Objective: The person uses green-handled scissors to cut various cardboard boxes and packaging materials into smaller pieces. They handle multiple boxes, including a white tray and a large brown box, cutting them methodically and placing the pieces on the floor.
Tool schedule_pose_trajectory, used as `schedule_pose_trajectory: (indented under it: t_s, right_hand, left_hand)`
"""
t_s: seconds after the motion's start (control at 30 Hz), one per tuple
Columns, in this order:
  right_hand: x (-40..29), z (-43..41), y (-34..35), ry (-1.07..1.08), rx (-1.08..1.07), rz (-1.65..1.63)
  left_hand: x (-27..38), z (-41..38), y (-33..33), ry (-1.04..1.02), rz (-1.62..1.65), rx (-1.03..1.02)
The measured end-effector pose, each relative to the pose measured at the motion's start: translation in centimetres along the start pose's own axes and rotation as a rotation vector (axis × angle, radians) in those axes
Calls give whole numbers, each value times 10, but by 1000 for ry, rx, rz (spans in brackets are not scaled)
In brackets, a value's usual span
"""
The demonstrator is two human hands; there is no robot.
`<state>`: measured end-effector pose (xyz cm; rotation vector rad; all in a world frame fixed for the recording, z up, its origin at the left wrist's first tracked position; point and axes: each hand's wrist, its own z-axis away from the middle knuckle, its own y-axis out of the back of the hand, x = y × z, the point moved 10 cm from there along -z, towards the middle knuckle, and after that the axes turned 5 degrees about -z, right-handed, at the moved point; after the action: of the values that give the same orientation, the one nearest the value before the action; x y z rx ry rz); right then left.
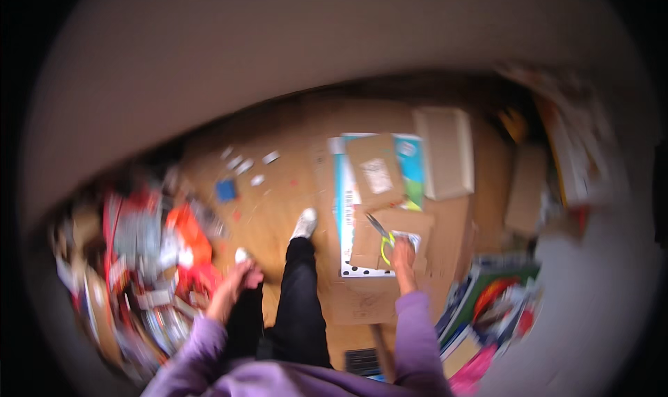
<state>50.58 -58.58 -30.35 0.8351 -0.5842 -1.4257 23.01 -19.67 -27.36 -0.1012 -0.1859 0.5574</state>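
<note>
My right hand (404, 256) is at the yellow-green handles of a pair of scissors (385, 237), whose dark blades point up and to the left. Motion blur hides the exact grip. Beneath lie pieces of brown cardboard (365, 244) on a printed sheet (346, 225) with white, blue and black-dotted parts. A cardboard piece with a pale label (357, 151) lies above them, beside a shallow open carton (446, 151). My left hand (247, 278) hovers by my left leg; whether its blurred fingers hold anything cannot be told.
Mixed bags and papers, with an orange bag (194, 238), crowd the left side. A blue square (226, 190) and several white scraps (245, 166) lie on the wooden floor. At the right are a filled green-edged container (469, 292) and an upright cardboard box (525, 191).
</note>
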Motion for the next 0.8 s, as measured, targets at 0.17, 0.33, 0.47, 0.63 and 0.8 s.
schedule_pose_trajectory:
  t_s: [0.17,0.33,0.47,0.63,0.8]
  right_hand:
    - [-43,66,-68,23,-276,-43]
    - [-69,94,-62,58,-413,64]
    - [-72,97,-67,50,-488,146]
    - [-133,105,-56,-230,-523,-113]
    - [-234,113,-60,-185,-509,-253]
  left_hand:
    - [14,23,44,-205,25,227]
    - [-34,36,67,-211,244,202]
    - [-81,50,103,-267,335,245]
    - [-184,59,170,-278,582,379]
    - [-293,82,219,-230,849,482]
